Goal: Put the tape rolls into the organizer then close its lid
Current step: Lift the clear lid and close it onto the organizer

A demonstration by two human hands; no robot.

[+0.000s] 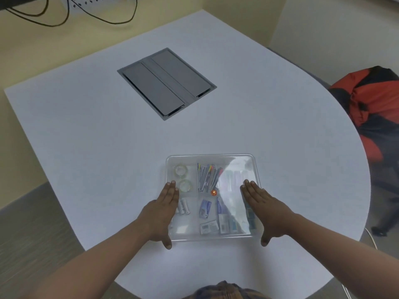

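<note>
Nearest the camera, a patch of patterned cloth (224,291) on the person shows at the bottom edge, and from there 2 bare forearms reach out over the white bench (86,126) to the organizer (212,156).

The organizer is a clear, shallow plastic box with a clear lid (237,167) lying over it; glare covers the lid's right part. The left hand (160,214) lies flat and open along the organizer's left edge, fingers straight, thumb down by the near left corner. The right hand (264,212) lies the same way along the right edge, open, thumb off the near right corner. Neither hand grips anything.

The 2 tape rolls (182,178) are already inside, in the far left compartment of the organizer, one behind the other. The nearer roll sits just beside the left hand's fingertips (172,183), under the lid. Pens (208,176) fill the compartment to the right of the rolls, and small packets (205,209) lie in the near compartments.

So the step in hand appears to be the last one: closing the lid. Whether it has snapped shut all round cannot be told from here. The next move likely calls for even downward pressure along both side edges and the corners, without sliding the organizer on the bench.

Beyond the organizer, a grey cable hatch (166,83) is set into the bench.
</note>
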